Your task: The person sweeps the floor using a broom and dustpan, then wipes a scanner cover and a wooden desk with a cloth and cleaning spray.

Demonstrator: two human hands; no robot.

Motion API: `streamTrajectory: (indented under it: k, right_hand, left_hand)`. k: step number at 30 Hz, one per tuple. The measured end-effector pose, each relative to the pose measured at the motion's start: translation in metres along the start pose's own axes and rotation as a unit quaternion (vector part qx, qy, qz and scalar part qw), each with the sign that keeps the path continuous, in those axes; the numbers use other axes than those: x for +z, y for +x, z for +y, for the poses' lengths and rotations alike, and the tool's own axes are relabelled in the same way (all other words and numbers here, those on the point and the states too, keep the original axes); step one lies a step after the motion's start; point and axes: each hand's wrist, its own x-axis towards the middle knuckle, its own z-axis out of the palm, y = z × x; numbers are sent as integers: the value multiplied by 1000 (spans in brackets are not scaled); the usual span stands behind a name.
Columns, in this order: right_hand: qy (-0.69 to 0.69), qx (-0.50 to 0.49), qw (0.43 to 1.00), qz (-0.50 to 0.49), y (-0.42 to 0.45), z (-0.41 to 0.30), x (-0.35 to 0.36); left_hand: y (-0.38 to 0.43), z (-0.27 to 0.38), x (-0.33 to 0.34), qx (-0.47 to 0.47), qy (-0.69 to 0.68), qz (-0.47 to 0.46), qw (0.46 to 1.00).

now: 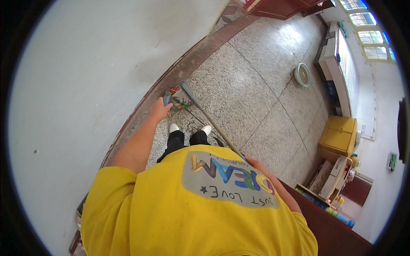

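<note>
My left hand (160, 109) grips the grey handle of a dustpan (174, 108) low over the floor. Inside the pan lie bits of litter, with red, green and orange pieces and a whitish flat piece. Against the pan's far side is the grey head (186, 88) of a long-handled tool, perhaps a broom; its bristles cannot be made out. Its pole (215, 124) slants down to my right hand (255, 164), which is closed around the upper end beside my yellow shirt and is partly hidden by it.
A pale wall (96, 80) runs close along the left. On the speckled floor (243, 86) stands a round basin (302, 75). At the right are a white-topped counter (347, 70), a yellow cabinet (338, 135) and an open drawer unit (330, 179). A dark red door (282, 8) is at the top.
</note>
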Motion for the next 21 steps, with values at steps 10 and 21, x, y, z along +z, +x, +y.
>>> streamTrajectory:
  k: [10,21]
  right_hand:
    - [-127,-33,991,28,-68,-5,-2]
    - [79,67,994,39,-66,32,-21]
  left_hand:
    - [7,-18,8,3,-31,21,999]
    - [-4,-53,17,42,-192,93,976]
